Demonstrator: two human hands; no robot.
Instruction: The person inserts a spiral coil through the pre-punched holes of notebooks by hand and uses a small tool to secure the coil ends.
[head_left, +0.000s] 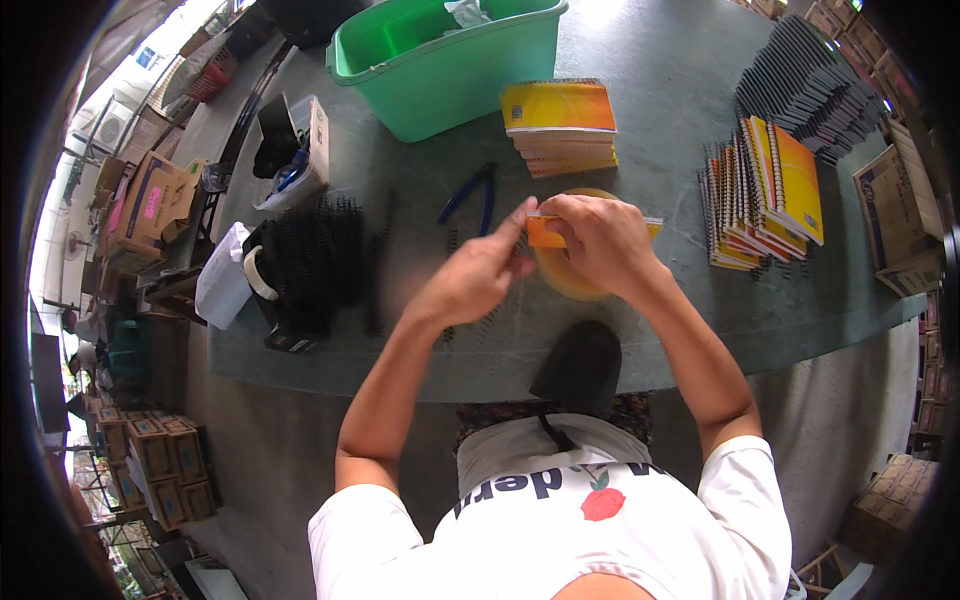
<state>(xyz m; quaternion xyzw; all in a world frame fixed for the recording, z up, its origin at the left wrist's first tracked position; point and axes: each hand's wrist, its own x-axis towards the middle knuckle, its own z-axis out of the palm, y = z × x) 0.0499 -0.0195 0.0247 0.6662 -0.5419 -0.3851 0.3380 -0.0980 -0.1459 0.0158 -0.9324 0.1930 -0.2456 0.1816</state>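
My right hand (605, 240) is closed around a small notebook (545, 232) with an orange cover, held above the table. At its left edge is my left hand (475, 275), index finger stretched out with the tip touching the notebook's edge, thumb apart and the other fingers partly curled. Under the notebook lies a round amber-yellow thing (572, 283), partly hidden by my right hand. Beyond my left hand, blue-handled pliers (487, 200) rest with their handles spread. A stack of yellow-orange notebooks (560, 110) stands just past my hands.
A green tub (450, 75) stands at the back. Spiral-bound notebooks (765, 195) and stacked dark covers (805, 85) sit at right, beside a cardboard box (895, 220). Black binding coils (330, 250) and a tool container (300, 160) are left. A dark rounded thing (580, 365) is at the near edge.
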